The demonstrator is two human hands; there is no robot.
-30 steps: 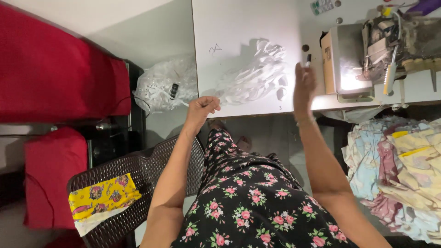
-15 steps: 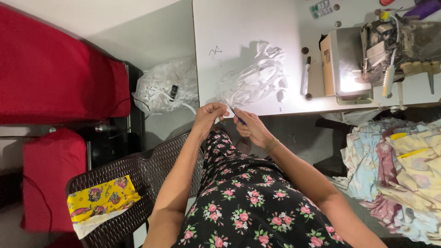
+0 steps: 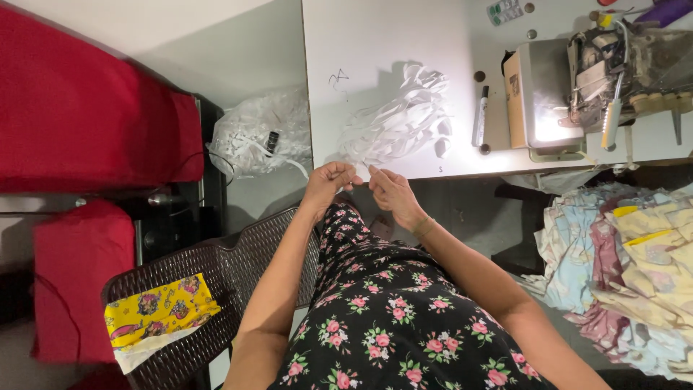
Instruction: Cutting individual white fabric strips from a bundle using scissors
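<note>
My left hand and my right hand meet at the front edge of the white table, fingertips almost touching. Both pinch the end of a thin white strip that leads out of the loose pile of white elastic strips just beyond them on the table. My lap in a black flowered dress is below the hands. A black marker lies to the right of the pile.
A sewing machine with a lit work area stands at the table's right. A clear bag of white strips sits left of the table. A dark wicker basket holds yellow printed cloth. Pastel garments are heaped at right, red cloth at left.
My right hand has come down from beside the marker on the table to the front edge and joined my left hand, which lifted slightly; both now pinch the strip.
</note>
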